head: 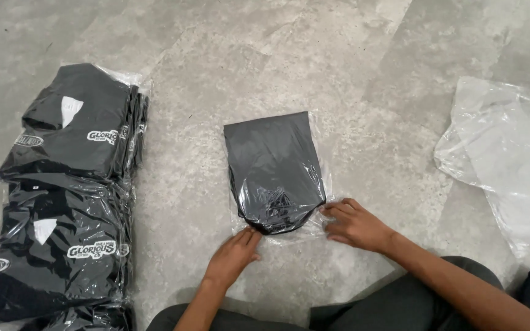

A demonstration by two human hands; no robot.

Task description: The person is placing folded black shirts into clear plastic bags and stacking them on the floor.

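Currently, the folded dark grey garment in its clear plastic sleeve (275, 171) lies flat on the grey mottled concrete floor (338, 55), at the centre of the view and directly ahead of the seated person's dark grey trousers (394, 300). The left hand (233, 257) rests palm down with its fingers held together, the fingertips touching the near left corner of the sleeve; it pinches nothing. The right hand (354, 224) lies palm down with its fingers slightly spread, the fingertips pressing the loose plastic at the near right corner of the sleeve. Both hands therefore bear on the open near end, where spare film extends beyond the fabric. Judged from its look, the package is light, soft and limp: it would sag if lifted by 1 edge, and the glossy film is likely to slip under dry fingers. The firmest hold would be at the 2 near corners, or with a flat palm on the folded fabric. To the left, well apart, a stack of bagged black garments with white prints (69, 196) stands in 2 overlapping heaps. To the right, well apart, a crumpled heap of empty clear plastic bags (510, 159) lies on the floor
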